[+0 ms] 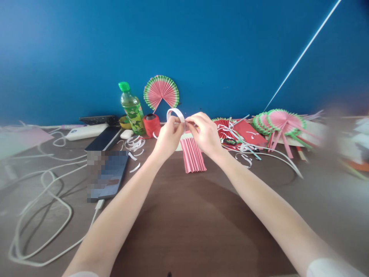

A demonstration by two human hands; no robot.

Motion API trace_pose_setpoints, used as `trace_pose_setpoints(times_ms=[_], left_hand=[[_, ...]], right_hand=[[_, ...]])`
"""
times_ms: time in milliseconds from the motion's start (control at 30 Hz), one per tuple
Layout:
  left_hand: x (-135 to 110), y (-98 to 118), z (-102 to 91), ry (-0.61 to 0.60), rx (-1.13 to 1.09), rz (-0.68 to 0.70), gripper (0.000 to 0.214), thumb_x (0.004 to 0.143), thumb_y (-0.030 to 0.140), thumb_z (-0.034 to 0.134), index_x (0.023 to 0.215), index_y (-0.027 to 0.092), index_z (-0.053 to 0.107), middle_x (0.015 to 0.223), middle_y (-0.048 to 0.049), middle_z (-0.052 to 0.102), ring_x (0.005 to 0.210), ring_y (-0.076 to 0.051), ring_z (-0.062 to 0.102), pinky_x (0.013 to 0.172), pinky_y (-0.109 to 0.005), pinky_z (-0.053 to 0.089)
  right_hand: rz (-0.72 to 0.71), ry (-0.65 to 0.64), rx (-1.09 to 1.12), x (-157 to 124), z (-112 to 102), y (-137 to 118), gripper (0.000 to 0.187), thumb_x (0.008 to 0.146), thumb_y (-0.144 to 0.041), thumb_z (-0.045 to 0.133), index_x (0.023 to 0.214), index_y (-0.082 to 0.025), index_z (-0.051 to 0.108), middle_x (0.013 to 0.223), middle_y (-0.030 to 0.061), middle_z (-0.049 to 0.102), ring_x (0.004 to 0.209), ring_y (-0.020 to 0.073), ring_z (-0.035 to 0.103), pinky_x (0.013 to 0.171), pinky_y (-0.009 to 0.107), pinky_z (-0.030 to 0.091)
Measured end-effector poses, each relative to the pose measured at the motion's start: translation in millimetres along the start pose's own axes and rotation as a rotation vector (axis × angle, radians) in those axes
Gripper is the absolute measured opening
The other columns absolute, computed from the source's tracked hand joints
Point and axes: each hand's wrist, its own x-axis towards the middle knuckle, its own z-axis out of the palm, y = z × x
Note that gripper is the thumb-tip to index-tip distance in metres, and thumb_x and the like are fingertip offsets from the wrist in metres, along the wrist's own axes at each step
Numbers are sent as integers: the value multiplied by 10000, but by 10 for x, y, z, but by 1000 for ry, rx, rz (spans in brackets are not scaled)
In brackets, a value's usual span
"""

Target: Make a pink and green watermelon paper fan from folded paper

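Note:
My left hand [169,135] is closed on a roll of white tape [176,111], which stands up above its fingers. Close beside it, my right hand [204,132] pinches at the roll's near right side; what lies between its fingertips is too small to make out. A pink pleated paper [193,157] rests on the table just below and between both hands, its far end partly covered by the right hand. Behind them a finished-looking pink and green paper fan [161,92] leans open against the blue wall.
To the left stand a green-capped bottle [132,107] and a red spool of thread [152,125]. A phone [111,175] with a white cable [69,211] lies nearer. Paper scraps, red paper [250,132] and stacked fans [284,123] lie to the right.

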Motion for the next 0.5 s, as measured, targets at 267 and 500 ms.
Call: trace_pose_setpoints(times_ms=[267,500], left_hand=[[-44,-53,38,37,356,127,79,859,190,439,786,205,414,696,-5,615,654,-138,583,601,-254,395],[-66,-23,74,-1,497,145,38,858,193,438,827,203,417,681,-18,617,588,-150,578,555,-255,361]], right_hand=[[57,-50,-163,-40,49,-46,158,874,-167,437,770,-179,555,784,67,570,796,194,509,710,325,421],[99,-135,-232,20,-30,-73,167,815,-103,444,676,-195,435,714,40,511,720,183,466,660,319,377]])
